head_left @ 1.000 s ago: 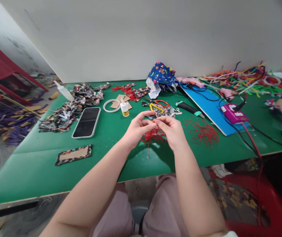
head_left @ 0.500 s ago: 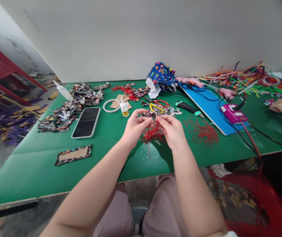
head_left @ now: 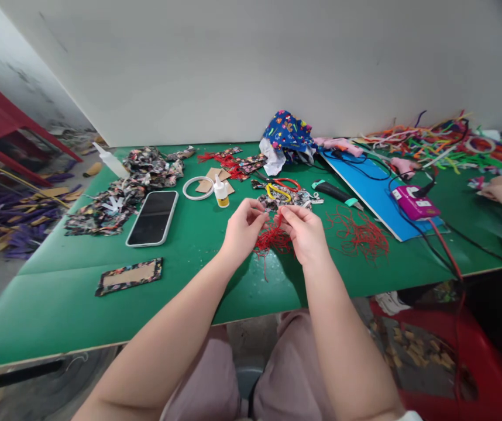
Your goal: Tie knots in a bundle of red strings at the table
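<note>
Over the table's middle, my left hand (head_left: 244, 228) is closed in a pinch at the edge of a tangle of red thread (head_left: 274, 241). Facing it, my right hand (head_left: 307, 231) pinches red strands between thumb and forefinger, and a small bunch shows at its fingertips. The tangle hangs between and below both hands, with one loose strand trailing down. Just beyond the fingers lie patterned fabric scraps (head_left: 272, 202) and scissors (head_left: 279, 190) with yellow and orange handles. A second pile of red thread (head_left: 360, 234) rests to the right of my right hand.
Left on the green table (head_left: 181, 292) are a phone (head_left: 153, 218), a fabric-edged cardboard piece (head_left: 129, 276), a white ring (head_left: 198, 188) and a glue bottle (head_left: 222, 193). A cutter (head_left: 336, 192), blue board (head_left: 365, 193) and purple power box (head_left: 415, 202) lie right. Another person's hand (head_left: 499, 190) reaches in.
My hands have drawn slightly apart at the fingertips, and a small bunch of red strands now shows at my right fingertips. The left fingers have curled a little more.
</note>
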A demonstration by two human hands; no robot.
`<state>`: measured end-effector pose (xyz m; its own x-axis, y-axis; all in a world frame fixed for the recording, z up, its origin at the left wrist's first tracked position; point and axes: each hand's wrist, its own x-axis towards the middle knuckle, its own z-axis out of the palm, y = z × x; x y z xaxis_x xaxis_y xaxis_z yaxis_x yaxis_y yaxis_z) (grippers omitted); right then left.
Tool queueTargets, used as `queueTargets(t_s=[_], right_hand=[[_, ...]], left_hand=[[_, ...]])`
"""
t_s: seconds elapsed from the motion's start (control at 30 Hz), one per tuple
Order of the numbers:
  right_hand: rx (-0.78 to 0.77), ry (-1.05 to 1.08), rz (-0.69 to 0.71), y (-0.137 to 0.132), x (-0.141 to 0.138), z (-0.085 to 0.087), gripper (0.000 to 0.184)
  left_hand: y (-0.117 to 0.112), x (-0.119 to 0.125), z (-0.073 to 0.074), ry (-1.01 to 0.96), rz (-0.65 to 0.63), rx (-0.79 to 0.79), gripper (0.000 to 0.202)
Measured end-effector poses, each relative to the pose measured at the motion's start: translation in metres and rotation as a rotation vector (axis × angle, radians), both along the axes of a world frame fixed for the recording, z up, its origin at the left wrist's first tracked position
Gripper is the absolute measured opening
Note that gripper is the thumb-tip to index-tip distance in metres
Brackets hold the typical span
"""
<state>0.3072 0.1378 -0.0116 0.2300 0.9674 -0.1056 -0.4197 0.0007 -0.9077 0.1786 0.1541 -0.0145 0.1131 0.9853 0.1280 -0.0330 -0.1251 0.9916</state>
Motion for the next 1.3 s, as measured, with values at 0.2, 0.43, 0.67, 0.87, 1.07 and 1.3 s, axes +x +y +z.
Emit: queueTargets(t_s=[0.2,0.43,0.67,0.87,1.07,1.3], right_hand=[[-0.019,-0.017,-0.033,0.001,0.0,-0.002,0.02],[-0.017,-0.035,-0.045,0.003,-0.002,-0.007,0.02],[-0.01,-0.061,-0.054,0.004,-0.002,-0.009,0.02],[-0.011,-0.113,-0.025,0.003,-0.004,-0.009,0.022],[0.019,-0.23,0.029,0.001,0.0,-0.006,0.019],[0.003,-0.23,0.148,-0.002,0.008,-0.003,0.015]], left_hand=[[0.002,-0.003,-0.011,0.137,-0.045,0.032,0.013],[0.0,-0.003,-0.009,0.218,-0.034,0.082,0.016],[-0.006,0.0,0.0,0.308,-0.026,0.139,0.016],[-0.005,-0.001,-0.001,0.365,0.039,0.167,0.013],[-0.004,-0.003,0.001,0.355,0.025,0.128,0.016],[-0.002,-0.005,0.003,0.319,-0.04,0.071,0.018]])
